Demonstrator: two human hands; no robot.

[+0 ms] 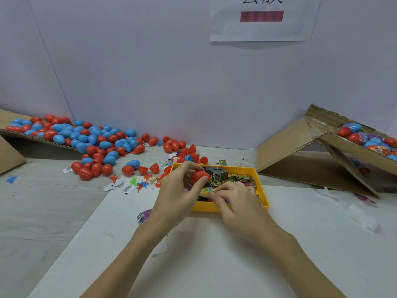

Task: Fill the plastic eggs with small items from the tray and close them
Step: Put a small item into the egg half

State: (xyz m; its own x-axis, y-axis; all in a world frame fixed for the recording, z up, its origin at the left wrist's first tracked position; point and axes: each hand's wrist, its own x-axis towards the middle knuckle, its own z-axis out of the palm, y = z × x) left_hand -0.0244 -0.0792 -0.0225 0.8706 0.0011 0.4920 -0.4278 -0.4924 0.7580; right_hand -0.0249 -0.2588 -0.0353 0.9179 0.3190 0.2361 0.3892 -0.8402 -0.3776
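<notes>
A: Left hand (176,190) pinches a red egg (199,175) over the yellow tray (242,206) — right hand (234,197) pinches a small packet (207,192) in it.

B: Probably fold the packet small first — then snap the halves squarely.

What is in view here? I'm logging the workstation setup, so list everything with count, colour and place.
loose eggs: many, red and blue, far left, spilling off a cardboard flap
tray: one, yellow, centre, holding small packets
cardboard box: one, brown, right, holding eggs
small toys: several, mixed colours, left of tray
paper sign: one, white, on wall
red egg: one, held over tray
left hand: grips red egg
right hand: pinches a packet
</notes>
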